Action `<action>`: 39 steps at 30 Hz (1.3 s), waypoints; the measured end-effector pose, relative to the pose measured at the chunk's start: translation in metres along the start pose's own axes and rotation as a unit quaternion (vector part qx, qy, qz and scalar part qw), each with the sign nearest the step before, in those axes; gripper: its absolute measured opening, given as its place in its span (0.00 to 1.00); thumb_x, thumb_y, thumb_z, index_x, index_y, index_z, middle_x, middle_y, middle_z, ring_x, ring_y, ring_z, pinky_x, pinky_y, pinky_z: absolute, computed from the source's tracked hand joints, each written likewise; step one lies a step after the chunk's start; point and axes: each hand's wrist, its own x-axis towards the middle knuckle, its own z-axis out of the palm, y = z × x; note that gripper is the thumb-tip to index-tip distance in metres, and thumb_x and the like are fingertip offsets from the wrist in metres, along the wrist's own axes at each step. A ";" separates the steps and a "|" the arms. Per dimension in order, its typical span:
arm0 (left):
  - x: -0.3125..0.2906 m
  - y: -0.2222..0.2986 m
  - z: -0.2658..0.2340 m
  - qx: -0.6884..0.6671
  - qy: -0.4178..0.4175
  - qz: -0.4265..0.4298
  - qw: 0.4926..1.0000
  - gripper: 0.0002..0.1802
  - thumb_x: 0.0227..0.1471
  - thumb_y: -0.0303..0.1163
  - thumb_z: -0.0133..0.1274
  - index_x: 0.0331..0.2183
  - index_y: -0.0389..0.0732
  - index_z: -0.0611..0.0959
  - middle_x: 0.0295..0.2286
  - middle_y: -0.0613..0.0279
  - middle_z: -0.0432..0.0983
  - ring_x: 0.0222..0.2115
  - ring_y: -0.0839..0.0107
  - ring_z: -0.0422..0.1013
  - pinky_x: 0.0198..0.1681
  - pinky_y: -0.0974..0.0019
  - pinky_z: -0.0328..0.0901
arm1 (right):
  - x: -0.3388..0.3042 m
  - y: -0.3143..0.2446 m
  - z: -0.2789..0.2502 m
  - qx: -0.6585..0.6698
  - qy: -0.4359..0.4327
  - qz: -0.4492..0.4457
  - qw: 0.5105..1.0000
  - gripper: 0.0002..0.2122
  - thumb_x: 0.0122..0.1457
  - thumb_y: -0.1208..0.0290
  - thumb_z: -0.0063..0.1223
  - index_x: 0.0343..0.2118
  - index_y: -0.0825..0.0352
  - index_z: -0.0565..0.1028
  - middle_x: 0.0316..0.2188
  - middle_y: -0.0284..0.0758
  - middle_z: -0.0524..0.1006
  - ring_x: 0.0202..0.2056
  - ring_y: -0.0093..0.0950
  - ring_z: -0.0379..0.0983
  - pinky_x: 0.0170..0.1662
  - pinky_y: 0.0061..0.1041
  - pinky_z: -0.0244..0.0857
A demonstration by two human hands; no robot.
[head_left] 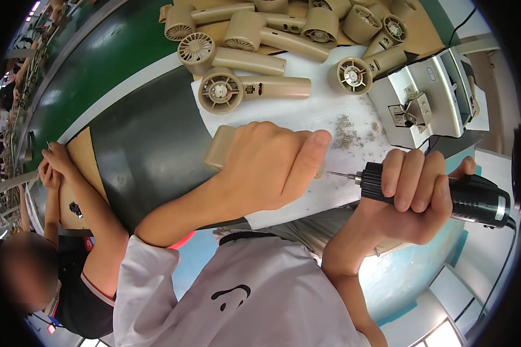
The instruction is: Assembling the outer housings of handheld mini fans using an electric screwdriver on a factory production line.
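Observation:
My left hand is wrapped around a beige handheld fan; its round head sticks out left of my fist and most of the handle is covered. In my right hand is a black electric screwdriver, held sideways with its thin bit pointing left toward my left thumb. A small gap separates the bit's tip from the fan's end. Beyond my hands, small screws lie scattered on a white sheet.
Several beige fans crowd the far side of the table. A grey metal machine with a bracket stands at the far right. A black mat and green conveyor belt lie left. A co-worker's hands are at the left.

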 end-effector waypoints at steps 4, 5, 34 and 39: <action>0.000 -0.002 0.000 0.018 -0.009 0.000 1.000 0.29 0.60 0.40 0.38 0.10 0.41 0.74 0.08 0.54 0.67 0.10 0.50 0.64 0.15 0.53 0.59 | -0.003 0.007 0.000 -0.013 -0.022 0.015 1.000 0.22 0.59 0.77 0.33 0.57 0.56 0.58 0.17 0.28 0.60 0.14 0.19 0.55 0.20 0.23 0.60; 0.000 -0.004 0.001 0.013 -0.013 0.001 1.000 0.28 0.59 0.40 0.39 0.10 0.41 0.74 0.08 0.54 0.67 0.09 0.50 0.63 0.15 0.53 0.58 | -0.005 0.009 -0.001 -0.013 -0.020 0.015 1.000 0.22 0.59 0.77 0.33 0.57 0.56 0.58 0.17 0.28 0.60 0.14 0.19 0.55 0.20 0.23 0.60; -0.008 0.000 -0.005 0.082 0.043 0.064 0.994 0.22 0.57 0.36 0.41 0.16 0.37 0.76 0.09 0.50 0.67 0.10 0.48 0.64 0.15 0.52 0.59 | -0.010 0.018 0.008 0.066 -0.005 -0.018 0.998 0.22 0.62 0.74 0.40 0.59 0.51 0.55 0.17 0.28 0.60 0.14 0.19 0.56 0.18 0.24 0.58; 0.009 -0.036 -0.087 0.490 0.126 -0.024 0.862 0.14 0.54 0.38 0.42 0.26 0.39 0.76 0.21 0.45 0.74 0.23 0.47 0.72 0.25 0.46 0.65 | 0.029 -0.005 -0.035 -0.158 0.091 -0.012 0.983 0.16 0.60 0.78 0.42 0.51 0.57 0.63 0.17 0.27 0.56 0.17 0.18 0.53 0.24 0.23 0.54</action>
